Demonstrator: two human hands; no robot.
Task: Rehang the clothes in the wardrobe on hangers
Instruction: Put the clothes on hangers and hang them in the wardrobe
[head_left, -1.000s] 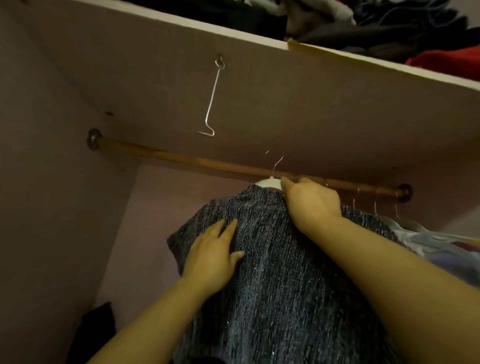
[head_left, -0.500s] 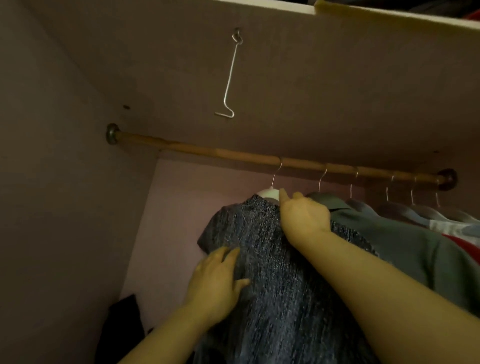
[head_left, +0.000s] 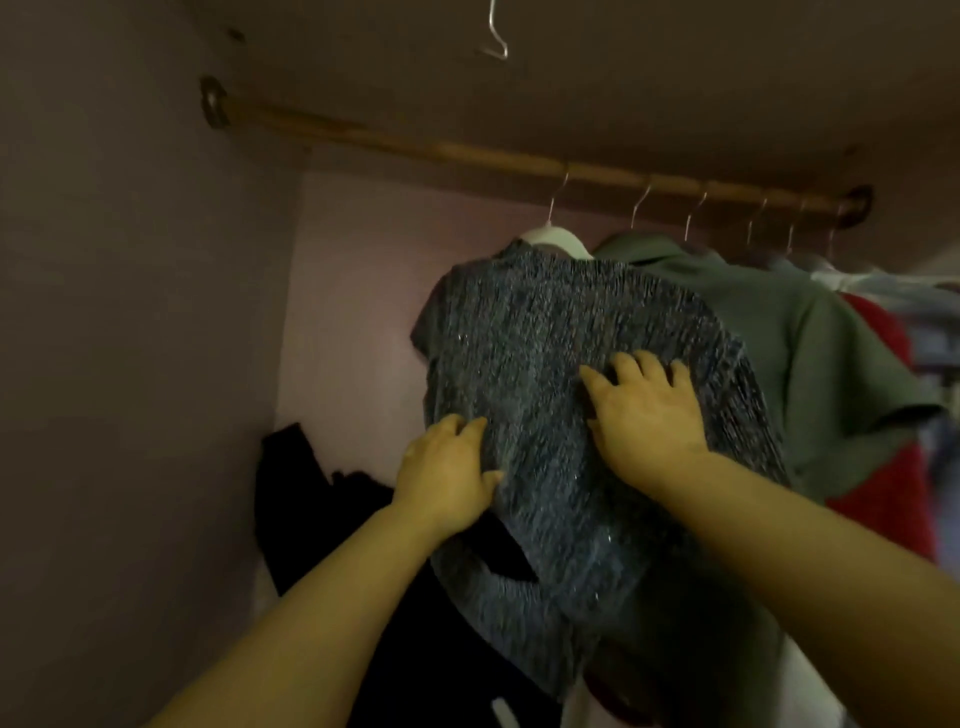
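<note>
- The grey knit top (head_left: 545, 338) hung by its white hanger (head_left: 556, 240) on the rail (head_left: 467, 156), beside the green shirt (head_left: 779, 322).
- The right hand (head_left: 644, 410) lay flat on it, fingers spread; the left hand (head_left: 447, 473) touched its left edge, grip unclear.
- Likely step: smoothing. Next, a gentle release.

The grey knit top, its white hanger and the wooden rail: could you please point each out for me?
grey knit top (head_left: 545, 353), head view, upper middle of its fabric.
white hanger (head_left: 556, 240), head view, bare part above the collar.
wooden rail (head_left: 415, 143), head view, bare stretch left of the hooks.
</note>
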